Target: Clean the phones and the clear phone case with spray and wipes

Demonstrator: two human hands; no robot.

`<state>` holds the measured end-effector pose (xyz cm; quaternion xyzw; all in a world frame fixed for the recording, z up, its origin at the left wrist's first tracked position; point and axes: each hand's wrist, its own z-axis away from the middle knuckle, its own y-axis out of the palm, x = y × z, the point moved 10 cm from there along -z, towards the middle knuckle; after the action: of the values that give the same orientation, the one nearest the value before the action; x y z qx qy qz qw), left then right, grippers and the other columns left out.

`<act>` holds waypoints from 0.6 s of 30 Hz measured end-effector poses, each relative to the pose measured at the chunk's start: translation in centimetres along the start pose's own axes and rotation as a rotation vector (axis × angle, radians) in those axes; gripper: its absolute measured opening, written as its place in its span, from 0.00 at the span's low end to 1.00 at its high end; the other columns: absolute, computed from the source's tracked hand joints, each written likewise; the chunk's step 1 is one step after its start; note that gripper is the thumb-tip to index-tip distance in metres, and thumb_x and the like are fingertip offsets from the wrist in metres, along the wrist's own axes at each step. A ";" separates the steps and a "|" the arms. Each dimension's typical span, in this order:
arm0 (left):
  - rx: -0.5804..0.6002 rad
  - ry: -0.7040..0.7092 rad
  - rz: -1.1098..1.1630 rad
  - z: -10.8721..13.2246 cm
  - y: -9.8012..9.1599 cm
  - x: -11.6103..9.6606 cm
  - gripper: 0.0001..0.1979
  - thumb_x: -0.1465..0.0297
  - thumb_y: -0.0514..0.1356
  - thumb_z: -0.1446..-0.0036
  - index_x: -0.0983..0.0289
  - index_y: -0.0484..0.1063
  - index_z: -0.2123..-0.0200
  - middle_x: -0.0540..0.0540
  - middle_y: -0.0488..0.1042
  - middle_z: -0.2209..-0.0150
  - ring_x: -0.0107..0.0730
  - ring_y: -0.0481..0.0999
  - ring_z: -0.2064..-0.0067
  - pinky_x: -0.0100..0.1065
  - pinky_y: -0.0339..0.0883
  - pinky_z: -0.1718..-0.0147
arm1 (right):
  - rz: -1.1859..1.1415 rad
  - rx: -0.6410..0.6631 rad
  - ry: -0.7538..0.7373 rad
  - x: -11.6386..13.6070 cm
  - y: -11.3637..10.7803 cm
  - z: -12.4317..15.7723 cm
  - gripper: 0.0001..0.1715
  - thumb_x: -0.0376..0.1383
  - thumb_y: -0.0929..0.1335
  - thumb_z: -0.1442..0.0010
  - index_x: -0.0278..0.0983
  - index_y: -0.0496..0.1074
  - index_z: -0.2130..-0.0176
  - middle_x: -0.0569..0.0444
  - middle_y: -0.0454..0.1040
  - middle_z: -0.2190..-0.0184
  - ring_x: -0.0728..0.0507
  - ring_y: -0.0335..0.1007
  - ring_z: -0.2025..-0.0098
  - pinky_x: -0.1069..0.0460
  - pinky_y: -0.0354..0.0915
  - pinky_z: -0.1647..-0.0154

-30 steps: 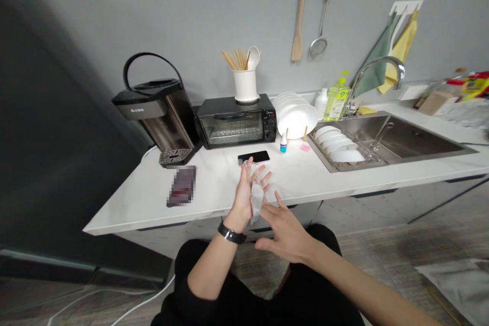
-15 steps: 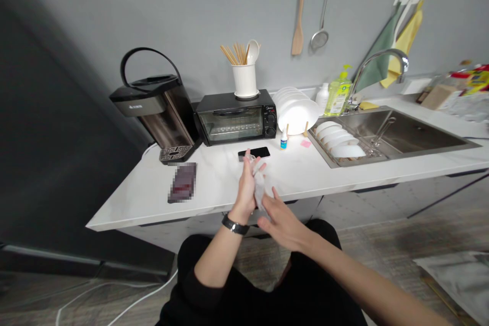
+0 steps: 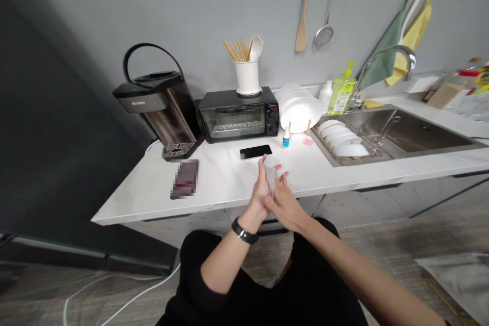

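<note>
Over the counter's front edge, a thin white sheet like a tissue (image 3: pixel 270 174) lies along the palm of my left hand (image 3: pixel 260 194). The left fingers curl lightly about it, and a black watch (image 3: pixel 244 231) sits on that wrist. My right hand (image 3: pixel 288 206) presses in from the right, its fingers on the sheet and its thumb against the left palm. Part of the sheet is hidden between the hands. Just beyond the fingertips lies a black phone (image 3: pixel 255 152). A small white bottle with a blue label (image 3: pixel 286 138) stands farther back.
A water dispenser (image 3: pixel 164 114) and a toaster oven (image 3: pixel 240 122) stand at the back, with a dark pixelated item (image 3: pixel 185 179) in front. Plates (image 3: pixel 303 112) stand in a rack beside the sink (image 3: pixel 431 135), where bowls (image 3: pixel 349 150) sit. A pink slip (image 3: pixel 307 141) lies nearby.
My right hand has closed onto the white sheet and the left palm, where before its fingers were spread. Both hands have shifted slightly right, uncovering the phone.
</note>
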<state>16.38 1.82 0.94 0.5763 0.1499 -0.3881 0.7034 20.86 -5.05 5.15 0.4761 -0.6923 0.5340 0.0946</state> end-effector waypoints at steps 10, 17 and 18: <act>0.022 0.107 -0.117 -0.4 0.6 -1.1 0.29 0.46 0.47 0.29 0.41 0.57 0.28 0.57 0.73 0.37 0.44 0.77 0.39 0.42 0.72 0.43 | 0.052 0.089 -0.030 0.2 0.9 0.3 0.56 0.69 0.51 0.33 0.34 0.49 0.25 0.35 0.58 0.27 0.30 0.48 0.24 0.26 0.32 0.25; 0.062 0.130 -0.122 -0.4 1.4 -0.7 0.28 0.46 0.51 0.30 0.38 0.57 0.29 0.54 0.70 0.33 0.43 0.75 0.36 0.43 0.70 0.41 | -0.102 0.020 0.080 -0.5 0.5 -0.3 0.55 0.67 0.48 0.31 0.35 0.34 0.22 0.36 0.47 0.24 0.32 0.39 0.21 0.27 0.34 0.24; 0.085 0.133 -0.137 -0.4 1.7 -0.6 0.29 0.45 0.49 0.30 0.41 0.58 0.29 0.56 0.72 0.34 0.43 0.75 0.36 0.43 0.69 0.40 | -0.125 0.049 0.059 -0.2 0.9 -0.3 0.55 0.67 0.49 0.31 0.36 0.33 0.22 0.37 0.45 0.23 0.32 0.38 0.21 0.28 0.36 0.24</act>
<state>17.27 2.46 2.37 0.6187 0.2184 -0.4022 0.6385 20.20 -4.68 4.58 0.5047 -0.6449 0.5575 0.1364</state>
